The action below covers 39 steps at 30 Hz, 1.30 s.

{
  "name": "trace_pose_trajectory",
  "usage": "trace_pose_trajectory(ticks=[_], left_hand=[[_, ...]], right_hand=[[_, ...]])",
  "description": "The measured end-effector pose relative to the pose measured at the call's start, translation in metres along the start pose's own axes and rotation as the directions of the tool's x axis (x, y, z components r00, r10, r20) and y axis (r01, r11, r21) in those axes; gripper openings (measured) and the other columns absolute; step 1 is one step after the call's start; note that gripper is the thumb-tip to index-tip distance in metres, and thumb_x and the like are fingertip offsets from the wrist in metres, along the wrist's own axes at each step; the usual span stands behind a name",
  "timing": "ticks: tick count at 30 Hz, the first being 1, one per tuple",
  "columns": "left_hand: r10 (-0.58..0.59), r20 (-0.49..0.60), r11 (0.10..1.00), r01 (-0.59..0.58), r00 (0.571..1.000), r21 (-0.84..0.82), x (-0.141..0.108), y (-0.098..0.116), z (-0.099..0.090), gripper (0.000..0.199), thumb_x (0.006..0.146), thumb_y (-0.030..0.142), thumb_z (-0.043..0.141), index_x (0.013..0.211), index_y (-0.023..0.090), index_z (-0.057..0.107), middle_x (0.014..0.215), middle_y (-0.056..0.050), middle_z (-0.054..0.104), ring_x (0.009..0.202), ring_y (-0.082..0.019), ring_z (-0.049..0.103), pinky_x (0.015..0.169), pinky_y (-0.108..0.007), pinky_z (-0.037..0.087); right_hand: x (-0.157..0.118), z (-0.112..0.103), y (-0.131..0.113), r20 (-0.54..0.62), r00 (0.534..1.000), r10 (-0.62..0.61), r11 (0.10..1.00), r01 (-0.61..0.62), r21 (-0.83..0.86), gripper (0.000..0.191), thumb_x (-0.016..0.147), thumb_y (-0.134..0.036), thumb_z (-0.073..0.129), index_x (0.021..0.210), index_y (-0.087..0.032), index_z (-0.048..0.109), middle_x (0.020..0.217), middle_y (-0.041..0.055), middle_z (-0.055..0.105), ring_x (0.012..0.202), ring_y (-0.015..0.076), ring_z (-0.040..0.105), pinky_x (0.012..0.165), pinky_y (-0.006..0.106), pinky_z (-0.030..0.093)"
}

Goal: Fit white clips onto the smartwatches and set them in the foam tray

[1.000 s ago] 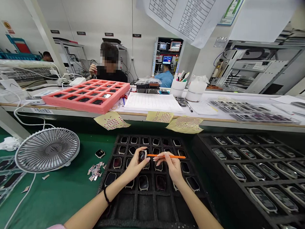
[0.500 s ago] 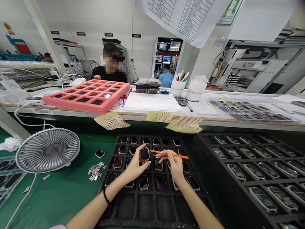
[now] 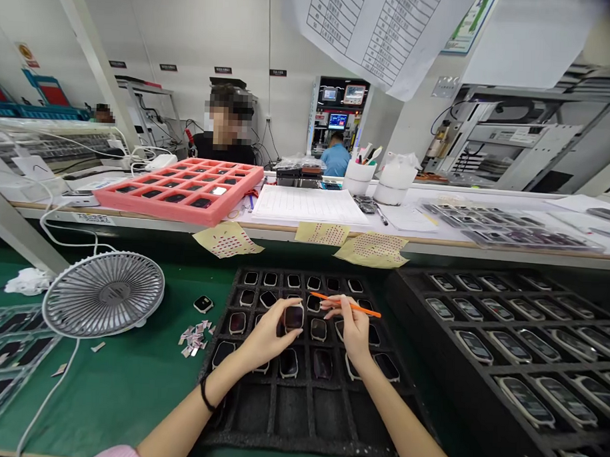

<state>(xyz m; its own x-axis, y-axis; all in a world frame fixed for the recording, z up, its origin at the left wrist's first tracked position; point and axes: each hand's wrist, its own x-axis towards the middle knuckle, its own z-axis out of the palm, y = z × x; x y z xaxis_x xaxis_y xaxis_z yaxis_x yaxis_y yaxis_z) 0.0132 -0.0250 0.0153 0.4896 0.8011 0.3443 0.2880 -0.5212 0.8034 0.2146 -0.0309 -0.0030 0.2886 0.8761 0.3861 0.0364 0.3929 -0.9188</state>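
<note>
My left hand [image 3: 270, 332] grips a square smartwatch case [image 3: 294, 319] with a dark screen, its thumb and fingers at the case's edges. It is over the black foam tray [image 3: 292, 415], whose upper rows hold several more watch cases. Pinched in my right hand [image 3: 353, 329] is a thin orange stick [image 3: 367, 310], its tip pointing left, just above and apart from the held watch. What sort of tool the stick is, I cannot tell. Both hands hide some of the tray's pockets.
A second black foam tray [image 3: 433, 366] with watches stands at right. To the left are a white fan [image 3: 105, 295], a lone watch part [image 3: 203, 304] and small scraps [image 3: 195, 338]. A shelf ahead carries a pink foam tray [image 3: 220, 213] and papers [image 3: 306, 205]. A person [image 3: 225, 146] sits beyond.
The orange stick's tip has moved up and right, away from the watch. My left hand has tilted the watch and lowered it slightly. The whole view has shifted a little.
</note>
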Motion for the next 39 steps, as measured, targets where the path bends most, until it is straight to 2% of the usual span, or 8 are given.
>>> trace_pose_trajectory(ticks=[5,10,15,18,25,32,35,39], left_hand=[[-0.098,0.066,0.975,0.082,0.993,0.206,-0.065,0.016,-0.029,0.05,0.086,0.022,0.058,0.133,0.029,0.043,0.131,-0.007,0.054,0.119,-0.023,0.052,0.1,-0.038,0.045],[-0.13,0.24,0.911,0.02,0.962,0.413,-0.131,0.005,-0.028,0.053,0.091,0.023,0.052,0.141,0.035,0.036,0.129,-0.003,0.058,0.119,-0.021,0.053,0.104,-0.04,0.042],[-0.028,0.196,0.752,-0.108,0.98,0.65,-0.144,0.005,-0.018,0.055,0.095,0.028,0.046,0.146,0.033,0.026,0.149,-0.005,0.036,0.137,-0.029,0.033,0.11,-0.055,0.029],[-0.004,0.193,0.768,-0.12,0.981,0.629,-0.142,0.011,-0.018,0.054,0.095,0.032,0.046,0.145,0.033,0.027,0.148,-0.003,0.04,0.135,-0.025,0.038,0.111,-0.052,0.03],[0.079,-0.099,0.848,-0.014,0.992,0.53,-0.132,0.027,-0.014,0.055,0.095,0.026,0.044,0.147,0.029,0.024,0.141,-0.008,0.047,0.127,-0.024,0.046,0.107,-0.042,0.038],[0.098,-0.026,0.861,-0.072,0.995,0.503,-0.136,0.026,-0.012,0.027,0.097,0.024,0.039,0.112,0.026,0.062,0.08,-0.001,0.071,0.069,-0.014,0.063,0.089,-0.039,0.046],[0.083,-0.183,0.824,0.035,0.98,0.565,-0.143,0.018,-0.031,0.028,0.097,0.029,0.039,0.108,0.024,0.064,0.081,-0.003,0.072,0.069,-0.017,0.064,0.075,-0.035,0.048],[0.003,-0.445,0.663,0.332,0.895,0.671,-0.154,-0.008,-0.071,0.037,0.096,0.037,0.035,0.1,0.02,0.067,0.082,-0.006,0.072,0.072,-0.022,0.064,0.07,-0.036,0.045]], right_hand=[[-0.002,0.002,-0.003,-0.003,1.0,0.008,1.0,-0.008,0.024,0.037,0.092,-0.045,0.045,0.084,-0.016,0.066,0.078,0.0072,0.071,0.065,0.018,0.067,0.055,0.03,0.055],[-0.006,0.005,-0.006,0.026,1.0,0.009,0.999,-0.01,0.031,0.036,0.092,-0.045,0.046,0.083,-0.016,0.066,0.078,0.0077,0.071,0.067,0.0185,0.066,0.054,0.03,0.055],[-0.012,0.008,-0.007,0.093,0.996,-0.006,1.0,0.007,-0.009,0.033,0.092,-0.043,0.047,0.087,-0.017,0.067,0.083,0.0082,0.071,0.07,0.019,0.066,0.056,0.031,0.055],[-0.021,0.013,-0.014,0.192,0.98,-0.044,0.999,0.047,-0.009,0.031,0.092,-0.041,0.047,0.088,-0.018,0.067,0.084,0.0078,0.07,0.072,0.0188,0.066,0.056,0.029,0.053],[-0.07,0.034,-0.046,0.672,0.74,-0.031,0.999,0.016,0.029,0.034,0.096,-0.034,0.042,0.087,-0.018,0.07,0.078,0.0057,0.069,0.068,0.0157,0.064,0.058,0.026,0.052],[-0.1,0.039,-0.046,0.694,0.718,0.043,0.999,-0.024,-0.037,0.031,0.096,-0.037,0.041,0.101,-0.02,0.067,0.09,0.0059,0.069,0.07,0.0156,0.065,0.066,0.028,0.055],[-0.106,0.04,-0.044,0.71,0.7,0.084,0.972,0.101,-0.214,0.032,0.094,-0.037,0.045,0.121,-0.023,0.057,0.117,0.0087,0.064,0.102,0.0212,0.063,0.09,0.037,0.052],[-0.12,0.047,-0.039,0.813,0.576,0.082,0.814,0.432,-0.388,0.045,0.093,-0.036,0.048,0.136,-0.022,0.046,0.144,0.0103,0.044,0.133,0.0256,0.04,0.11,0.047,0.034]])
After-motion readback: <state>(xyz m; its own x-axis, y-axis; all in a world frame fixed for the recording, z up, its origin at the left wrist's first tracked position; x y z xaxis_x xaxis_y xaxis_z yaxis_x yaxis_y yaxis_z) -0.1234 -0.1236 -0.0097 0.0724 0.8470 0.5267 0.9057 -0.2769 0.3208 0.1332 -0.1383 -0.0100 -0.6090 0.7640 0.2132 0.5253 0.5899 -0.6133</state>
